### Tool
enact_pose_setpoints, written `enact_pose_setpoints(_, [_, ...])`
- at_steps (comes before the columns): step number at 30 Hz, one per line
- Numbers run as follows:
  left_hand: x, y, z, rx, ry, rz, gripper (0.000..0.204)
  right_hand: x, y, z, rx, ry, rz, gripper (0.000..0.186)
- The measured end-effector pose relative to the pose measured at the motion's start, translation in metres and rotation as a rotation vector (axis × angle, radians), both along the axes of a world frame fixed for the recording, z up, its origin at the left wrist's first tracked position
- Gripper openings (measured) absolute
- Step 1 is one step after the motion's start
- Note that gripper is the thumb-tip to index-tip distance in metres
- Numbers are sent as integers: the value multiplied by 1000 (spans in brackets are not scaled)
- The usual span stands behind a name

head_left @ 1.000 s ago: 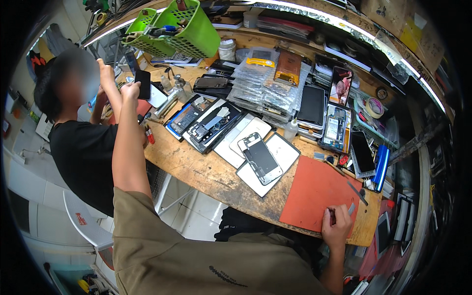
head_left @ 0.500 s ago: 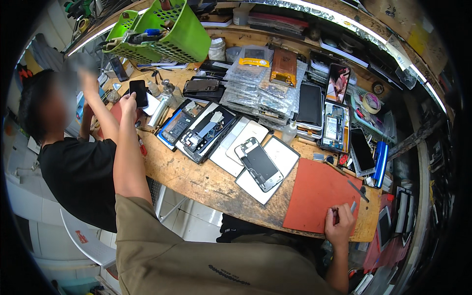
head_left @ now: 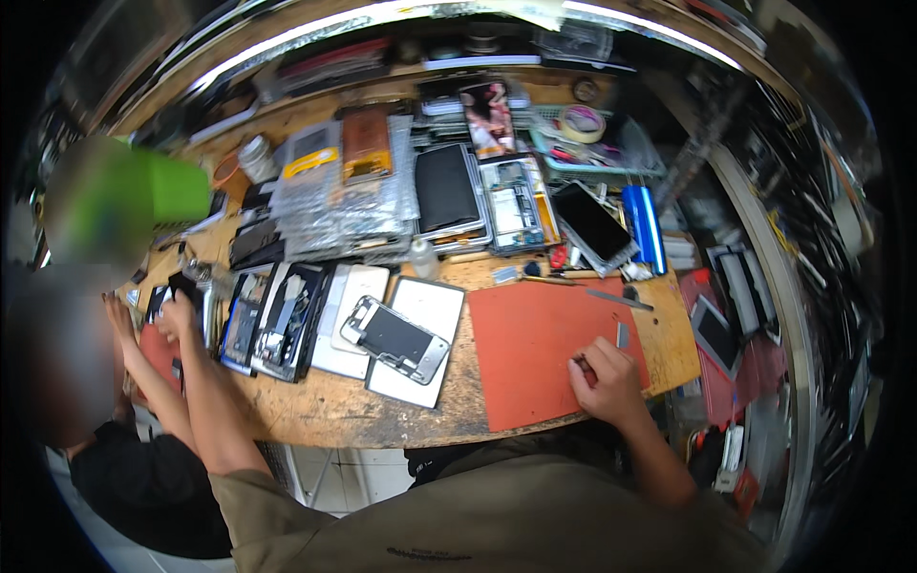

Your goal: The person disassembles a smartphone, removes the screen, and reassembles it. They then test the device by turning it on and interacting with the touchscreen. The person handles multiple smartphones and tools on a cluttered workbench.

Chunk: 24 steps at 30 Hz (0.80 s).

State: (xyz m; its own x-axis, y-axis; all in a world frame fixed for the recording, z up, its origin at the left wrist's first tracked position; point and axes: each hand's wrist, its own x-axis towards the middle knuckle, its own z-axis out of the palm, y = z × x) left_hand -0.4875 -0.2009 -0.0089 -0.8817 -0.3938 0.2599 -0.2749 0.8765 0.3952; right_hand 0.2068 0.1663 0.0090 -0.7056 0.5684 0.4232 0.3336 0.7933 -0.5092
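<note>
At the bench's left end, my left hand is closed on a black phone, mostly hidden by the fingers and blur. Beside it is the open hand of another person. My right hand rests on the right part of a red-orange mat. Its fingers are curled around something small and dark that I cannot make out. Just beyond the knuckles shows a short grey strip; whether the hand touches it is unclear. A longer grey strip lies across the mat's far edge.
An opened phone lies on white tablets mid-bench. Opened tablets stand left of it, and bubble-wrapped packs are piled behind. A small bottle, a blue roll and a teal basket line the back.
My view has swung right, so the bench sits further left in it. My left hand still has the phone, now seen less clearly. The right hand stays curled on the mat.
</note>
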Motion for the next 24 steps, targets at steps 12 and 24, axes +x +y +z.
enact_pose_setpoints(12, [161, 29, 114, 614, 353, -269, 42, 8, 3, 0, 40, 143, 64, 8])
enact_pose_setpoints(24, [496, -5, 259, 392, 849, -1586, 52, 42, -54, -13, -179, -205, 891, 13])
